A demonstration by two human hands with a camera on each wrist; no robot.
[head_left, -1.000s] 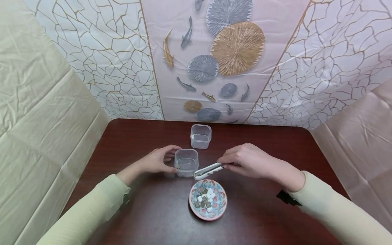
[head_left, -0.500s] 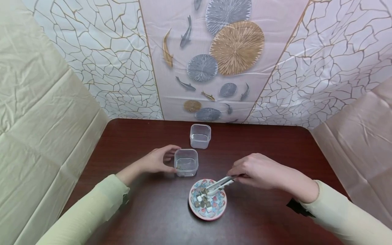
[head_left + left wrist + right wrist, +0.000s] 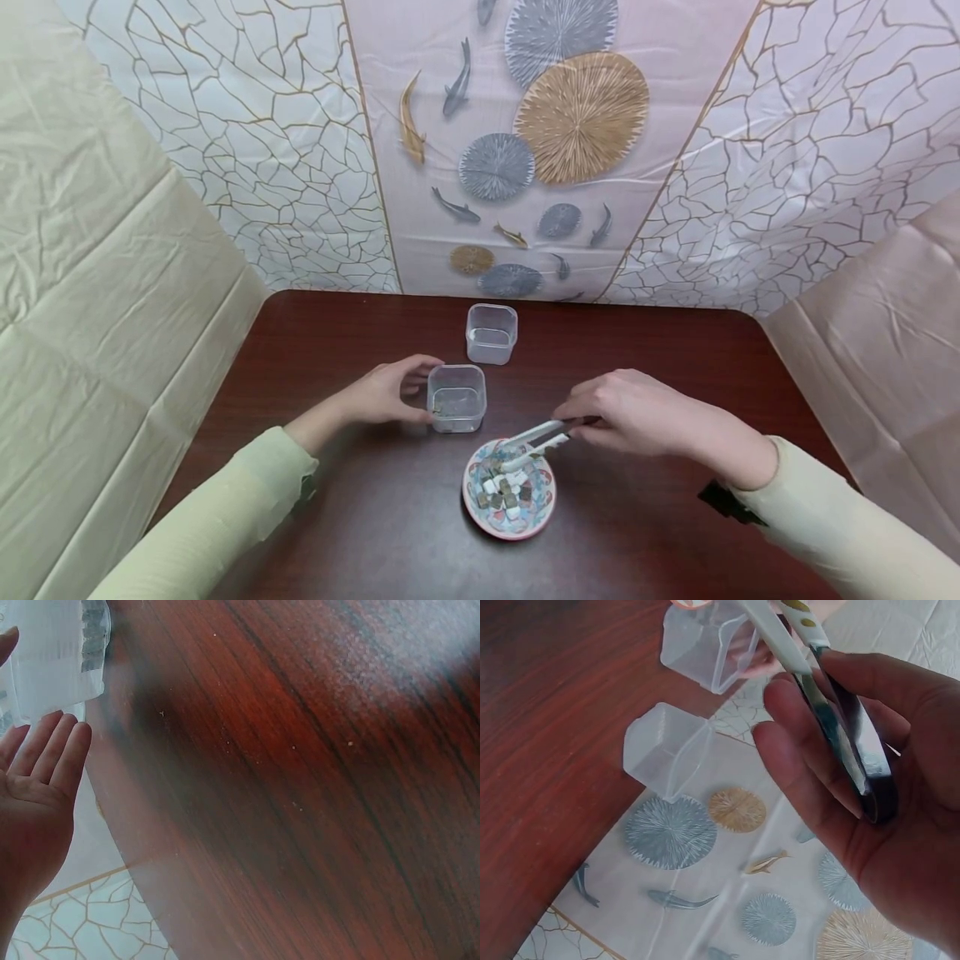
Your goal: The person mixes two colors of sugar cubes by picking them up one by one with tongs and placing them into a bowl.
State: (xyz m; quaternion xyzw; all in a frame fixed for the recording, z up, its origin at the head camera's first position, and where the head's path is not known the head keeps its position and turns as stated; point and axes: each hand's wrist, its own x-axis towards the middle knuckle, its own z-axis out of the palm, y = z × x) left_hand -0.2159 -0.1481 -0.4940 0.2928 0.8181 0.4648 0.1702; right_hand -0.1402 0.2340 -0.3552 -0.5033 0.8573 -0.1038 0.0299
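**Tongs held over the bowl, tub steadied**

White tongs point(image 3: 534, 440) are gripped in the right hand point(image 3: 637, 412), with fingers and thumb curled round the handle end; in the right wrist view the fingers point(image 3: 810, 761) are seen wrapped over the dark inner face of the tongs. The tips are held just above the far rim of the bowl point(image 3: 542, 510), which stands near the front edge of the table point(image 3: 660, 350), about midway along it. Small white and brown cubes point(image 3: 504, 492) are seen in the bowl; whether one is caught between the tips cannot be told.

The near tub point(image 3: 456, 398) is touched on its side by the left hand point(image 3: 384, 392), fingers loosely curved around it, thumb at the front corner. A second tub point(image 3: 491, 333) is set just beyond, toward the far edge, apart from the first
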